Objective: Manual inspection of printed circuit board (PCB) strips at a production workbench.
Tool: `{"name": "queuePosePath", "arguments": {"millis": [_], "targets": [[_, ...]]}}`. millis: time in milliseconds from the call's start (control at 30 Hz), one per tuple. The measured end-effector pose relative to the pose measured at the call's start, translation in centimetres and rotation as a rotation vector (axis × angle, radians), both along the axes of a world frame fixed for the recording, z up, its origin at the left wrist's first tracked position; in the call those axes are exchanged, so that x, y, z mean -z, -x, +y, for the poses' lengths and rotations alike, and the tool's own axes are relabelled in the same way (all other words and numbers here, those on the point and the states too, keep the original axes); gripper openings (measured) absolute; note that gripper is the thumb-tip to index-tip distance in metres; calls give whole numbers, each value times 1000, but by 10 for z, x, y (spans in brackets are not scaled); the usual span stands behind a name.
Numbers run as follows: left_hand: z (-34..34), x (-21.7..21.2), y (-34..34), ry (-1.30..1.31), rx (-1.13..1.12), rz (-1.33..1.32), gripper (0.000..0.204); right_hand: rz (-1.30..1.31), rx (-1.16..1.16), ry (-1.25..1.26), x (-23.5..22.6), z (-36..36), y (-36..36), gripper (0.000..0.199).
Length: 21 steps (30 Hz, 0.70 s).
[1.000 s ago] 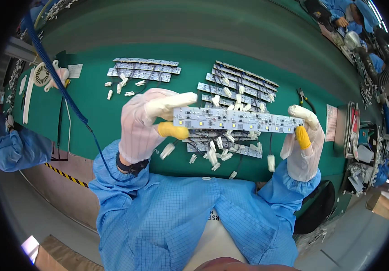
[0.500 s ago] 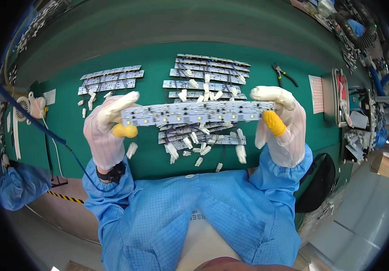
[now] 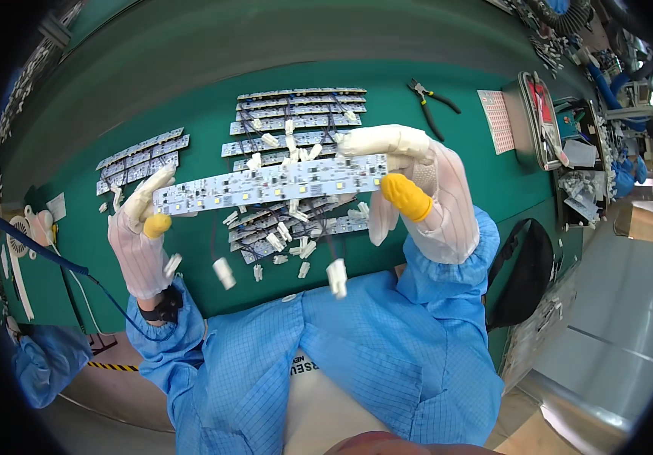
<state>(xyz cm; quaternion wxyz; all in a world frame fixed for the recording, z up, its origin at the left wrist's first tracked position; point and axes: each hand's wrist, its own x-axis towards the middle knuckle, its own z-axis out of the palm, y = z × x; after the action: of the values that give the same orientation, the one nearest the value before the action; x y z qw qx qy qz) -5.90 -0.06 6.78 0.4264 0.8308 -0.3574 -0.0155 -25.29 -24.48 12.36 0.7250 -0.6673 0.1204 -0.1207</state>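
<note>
A long white LED circuit board [image 3: 265, 186] is held up above the bench, its yellowish LEDs and small components facing me. My left hand [image 3: 138, 227], gloved in white with a yellow thumb cot, pinches its left end. The other end is gripped between the fingers and yellow-covered thumb of my right hand [image 3: 417, 178]. White connectors [image 3: 337, 278] hang on dark wires below the board. Behind it lies a group of similar wired boards [image 3: 300, 108], and more boards [image 3: 250, 249] with loose-looking white connectors show beneath its lower edge, partly hidden.
A smaller group of boards [image 3: 144, 155] lies at the left on the green mat [image 3: 212, 296]. Cutting pliers [image 3: 434, 106], a label sheet [image 3: 496, 121] and a metal tray [image 3: 522, 125] are at the right. A white fan [image 3: 21, 227] and blue cable [image 3: 38, 243] are far left.
The view has shifted and turned. Against the bench, the held board has moved a little left, still in both hands and now tilted with its right end higher. Its dangling connectors swing.
</note>
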Motion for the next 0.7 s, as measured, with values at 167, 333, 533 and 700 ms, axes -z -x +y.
{"name": "queuePosePath", "arguments": {"millis": [167,333,533,700], "targets": [[8,-1,4,49,-15,-64,38,23,84,62,4,1,-2,63],[7,-2,11,281,35,180,41,89,240,69,4,6,-3,52],[1,-16,19,288,104,109,43,104,225,178,21,-3,-10,94],[3,-20,19,250,154,-80,29,-37,108,132,32,-12,-9,52]]}}
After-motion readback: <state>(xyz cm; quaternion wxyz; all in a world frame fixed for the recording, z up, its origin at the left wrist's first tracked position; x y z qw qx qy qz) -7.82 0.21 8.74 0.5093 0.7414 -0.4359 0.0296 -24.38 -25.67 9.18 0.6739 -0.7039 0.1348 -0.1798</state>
